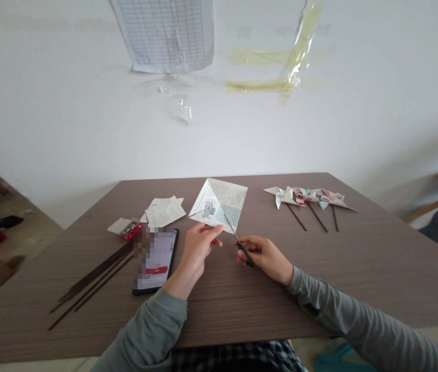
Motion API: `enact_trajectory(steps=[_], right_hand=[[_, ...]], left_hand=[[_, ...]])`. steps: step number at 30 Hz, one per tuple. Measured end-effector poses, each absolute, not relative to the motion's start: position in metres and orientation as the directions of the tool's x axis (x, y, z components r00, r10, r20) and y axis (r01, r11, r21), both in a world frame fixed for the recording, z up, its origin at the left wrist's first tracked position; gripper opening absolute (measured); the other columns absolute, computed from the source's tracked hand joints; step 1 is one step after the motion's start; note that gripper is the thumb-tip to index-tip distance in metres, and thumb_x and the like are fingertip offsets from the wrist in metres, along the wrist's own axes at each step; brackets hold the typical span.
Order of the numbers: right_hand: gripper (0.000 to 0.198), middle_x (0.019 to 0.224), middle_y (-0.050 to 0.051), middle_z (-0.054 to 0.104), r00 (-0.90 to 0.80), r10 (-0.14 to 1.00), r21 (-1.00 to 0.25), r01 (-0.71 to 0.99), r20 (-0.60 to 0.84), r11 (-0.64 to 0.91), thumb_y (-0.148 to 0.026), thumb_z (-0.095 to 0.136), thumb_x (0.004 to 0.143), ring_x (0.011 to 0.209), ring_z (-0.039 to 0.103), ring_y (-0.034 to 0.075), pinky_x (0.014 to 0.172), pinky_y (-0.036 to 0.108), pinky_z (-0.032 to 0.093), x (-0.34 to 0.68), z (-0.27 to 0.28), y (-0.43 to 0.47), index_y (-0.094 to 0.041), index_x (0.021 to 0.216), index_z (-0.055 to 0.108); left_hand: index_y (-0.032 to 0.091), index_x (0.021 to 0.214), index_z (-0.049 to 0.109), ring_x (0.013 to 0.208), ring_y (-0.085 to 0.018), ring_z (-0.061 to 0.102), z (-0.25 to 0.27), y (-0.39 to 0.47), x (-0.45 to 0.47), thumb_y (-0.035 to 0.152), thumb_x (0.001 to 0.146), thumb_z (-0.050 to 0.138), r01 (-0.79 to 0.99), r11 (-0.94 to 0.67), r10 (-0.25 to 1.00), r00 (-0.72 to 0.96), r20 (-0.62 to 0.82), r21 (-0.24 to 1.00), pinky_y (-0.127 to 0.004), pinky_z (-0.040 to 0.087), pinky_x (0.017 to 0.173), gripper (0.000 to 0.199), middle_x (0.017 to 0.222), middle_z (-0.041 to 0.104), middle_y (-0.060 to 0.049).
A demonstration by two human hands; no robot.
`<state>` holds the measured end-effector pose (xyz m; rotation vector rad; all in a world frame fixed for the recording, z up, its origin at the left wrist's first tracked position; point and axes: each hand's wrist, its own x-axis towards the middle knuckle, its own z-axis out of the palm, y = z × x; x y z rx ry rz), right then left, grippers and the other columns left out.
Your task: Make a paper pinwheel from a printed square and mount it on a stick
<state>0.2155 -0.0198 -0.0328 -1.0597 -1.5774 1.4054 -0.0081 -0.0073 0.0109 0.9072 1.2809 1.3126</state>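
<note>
At frame centre, the left hand (198, 247) pinches the printed paper square (219, 205) taut; the right hand (265, 256), clasping scissors (238, 242), should cut straight along the crease.

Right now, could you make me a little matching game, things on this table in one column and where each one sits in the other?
Things:
1. scissors
2. folded printed paper
3. phone
4. finished pinwheels

Places:
A. lying flat beside the dark sticks
B. pinched by the left hand
C. far right part of the table
D. in the right hand, blades at the paper's edge

Pairs: 1-D, 2-B, 3-A, 4-C
</note>
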Motion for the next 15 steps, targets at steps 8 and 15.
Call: enact_trajectory(steps=[8,15], right_hand=[[0.061,0.088,0.013,0.093,-0.355,0.934,-0.98,0.173,0.033,0.1,-0.08,0.104,0.091,0.082,0.085,0.035,0.086,0.05,0.071,0.216,-0.036,-0.018,-0.026,0.117,0.093],[0.066,0.082,0.004,0.09,-0.373,0.927,-0.975,0.187,0.042,0.12,-0.082,0.101,0.092,0.079,0.083,0.028,0.088,0.045,0.07,0.216,-0.042,-0.015,-0.024,0.12,0.09]], left_hand=[[0.02,0.082,0.077,0.05,-0.009,0.063,0.013,-0.004,-0.008,0.042,0.057,0.12,-0.284,0.076,0.968,-0.21,-0.139,0.956,-0.022,0.015,0.049,0.054,0.079,0.078,0.001],[0.019,0.076,0.078,0.05,-0.01,0.06,0.008,-0.001,-0.009,0.039,0.057,0.115,-0.254,0.043,0.958,-0.265,-0.113,0.966,-0.023,0.016,0.049,0.046,0.067,0.074,0.0]])
